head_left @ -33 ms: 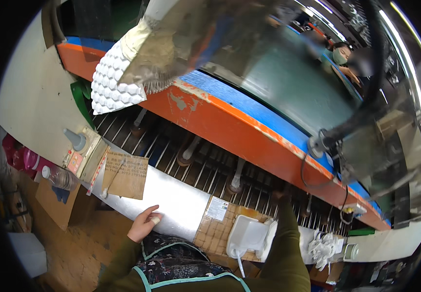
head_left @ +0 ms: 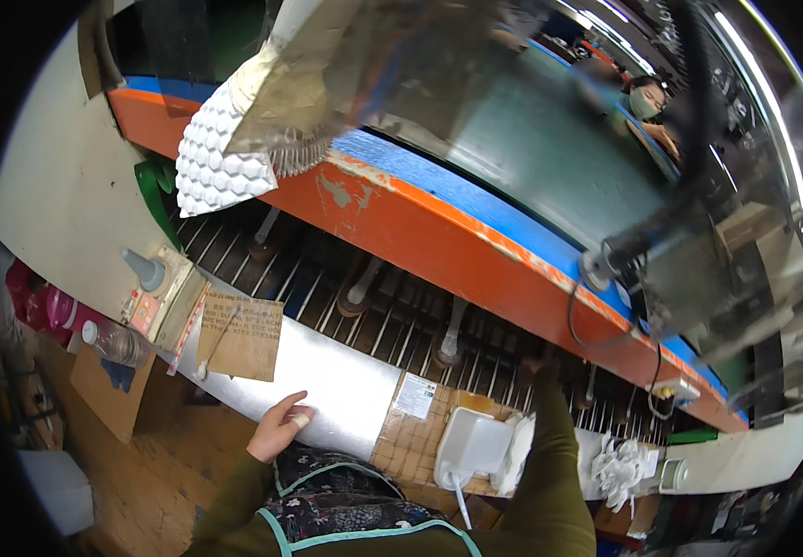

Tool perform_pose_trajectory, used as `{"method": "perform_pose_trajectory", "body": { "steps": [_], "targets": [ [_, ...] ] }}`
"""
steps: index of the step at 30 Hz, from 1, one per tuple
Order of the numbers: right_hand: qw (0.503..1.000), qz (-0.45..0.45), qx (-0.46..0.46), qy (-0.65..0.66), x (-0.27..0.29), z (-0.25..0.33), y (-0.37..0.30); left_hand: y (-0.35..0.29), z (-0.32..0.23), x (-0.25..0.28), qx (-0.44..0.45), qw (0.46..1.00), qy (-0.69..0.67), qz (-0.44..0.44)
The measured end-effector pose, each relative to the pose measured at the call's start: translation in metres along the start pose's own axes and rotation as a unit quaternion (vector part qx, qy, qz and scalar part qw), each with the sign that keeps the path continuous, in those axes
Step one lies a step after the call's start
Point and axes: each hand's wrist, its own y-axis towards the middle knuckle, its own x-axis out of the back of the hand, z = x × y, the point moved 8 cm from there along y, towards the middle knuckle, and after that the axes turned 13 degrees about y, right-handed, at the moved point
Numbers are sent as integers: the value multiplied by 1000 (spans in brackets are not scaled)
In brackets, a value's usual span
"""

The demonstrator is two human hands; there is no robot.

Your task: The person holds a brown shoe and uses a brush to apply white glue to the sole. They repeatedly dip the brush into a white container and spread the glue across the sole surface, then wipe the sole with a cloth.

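One cardboard piece [head_left: 251, 348] with dark printing, one white label [head_left: 415, 396] — its small print unreadable — and one white tray [head_left: 476, 438] sat along the near edge of the rod rack [head_left: 392, 342]! The left hand [head_left: 279, 429], half open and apparently empty, was at the metal plate's [head_left: 341, 381] near edge; the right hand [head_left: 541, 360] reached over the rods, too dim to tell its grip.

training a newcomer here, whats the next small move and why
Perhaps ease the right hand back from the rack: it reaches into shadow there, where any grip is hard to see, while the left hand is open over the metal sheet.
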Motion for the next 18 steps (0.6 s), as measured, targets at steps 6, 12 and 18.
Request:
{"method": "perform_pose_trajectory", "body": {
  "steps": [6,12,18],
  "targets": [
    [868,204,-85,445,44,78,-85,12,-27,-51,-62,994,11,91],
    [802,293,128,505,97,173,-297,-7,-89,-144,-45,938,-152,310],
    [805,362,218,417,103,190,-419,-53,-93,-208,-35,830,-359,424]
  ]
}}
